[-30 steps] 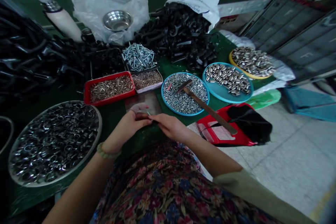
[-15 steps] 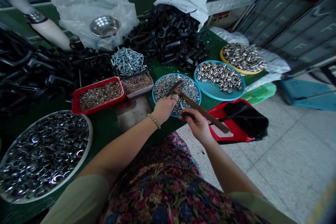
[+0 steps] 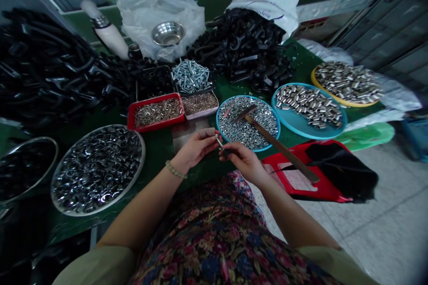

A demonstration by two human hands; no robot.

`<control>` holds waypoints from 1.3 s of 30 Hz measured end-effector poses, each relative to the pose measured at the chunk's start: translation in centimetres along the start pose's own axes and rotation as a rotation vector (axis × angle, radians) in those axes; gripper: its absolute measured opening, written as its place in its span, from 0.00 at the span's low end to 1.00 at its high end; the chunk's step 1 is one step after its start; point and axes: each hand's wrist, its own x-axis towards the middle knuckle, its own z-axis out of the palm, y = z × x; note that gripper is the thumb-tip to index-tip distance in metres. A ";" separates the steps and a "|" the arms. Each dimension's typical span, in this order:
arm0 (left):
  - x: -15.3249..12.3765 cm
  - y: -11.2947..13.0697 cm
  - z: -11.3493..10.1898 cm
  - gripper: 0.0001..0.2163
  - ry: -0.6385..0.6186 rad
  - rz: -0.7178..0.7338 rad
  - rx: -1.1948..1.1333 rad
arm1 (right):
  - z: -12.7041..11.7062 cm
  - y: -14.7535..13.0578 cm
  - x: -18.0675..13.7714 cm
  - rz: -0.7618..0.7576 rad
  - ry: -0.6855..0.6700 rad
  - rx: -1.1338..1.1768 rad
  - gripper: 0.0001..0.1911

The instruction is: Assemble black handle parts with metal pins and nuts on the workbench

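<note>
In front of my body, my left hand (image 3: pixel 198 148) is closed, thumb and fingers pinched at the tip of a silver bolt (image 3: pixel 218 140). What it pinches looks like a small metal nut, mostly covered by the fingertips. The bolt sticks up out of a small black part (image 3: pixel 226 153) gripped in the fingers of my right hand (image 3: pixel 245 160). Both hands almost meet just short of a blue round tray (image 3: pixel 218 124) full of small metal nuts. Across that tray lies a hammer (image 3: pixel 267 136), its wooden handle pointing toward the right front.
Around me stand a red tray (image 3: pixel 155 128) of pins, a pink-white tray (image 3: pixel 200 116), silver bolts (image 3: pixel 190 75), a white tray (image 3: pixel 142 160) of rings, a blue tray (image 3: pixel 297 129) of sleeves and a yellow tray (image 3: pixel 361 105). Black parts (image 3: pixel 247 49) heap behind. A red bag (image 3: pixel 294 178) lies right.
My left hand has come out of the tray of nuts and back to the bolt at my right hand. The camera view has swung left, so the table shows farther right.
</note>
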 end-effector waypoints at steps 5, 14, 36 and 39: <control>-2.1 1.4 -2.5 0.11 -0.063 -0.115 0.200 | -0.2 -2.6 1.0 0.009 -0.322 -0.226 0.14; -6.7 3.9 -2.4 0.07 -0.047 0.772 0.898 | 5.6 -1.1 2.1 0.300 -0.039 0.786 0.16; -10.3 6.4 -3.7 0.25 -0.276 0.435 0.550 | 5.3 0.0 3.6 0.044 -0.131 0.186 0.09; -10.4 6.9 -4.0 0.24 -0.019 0.488 0.608 | 5.6 0.8 4.1 0.034 -0.096 0.197 0.10</control>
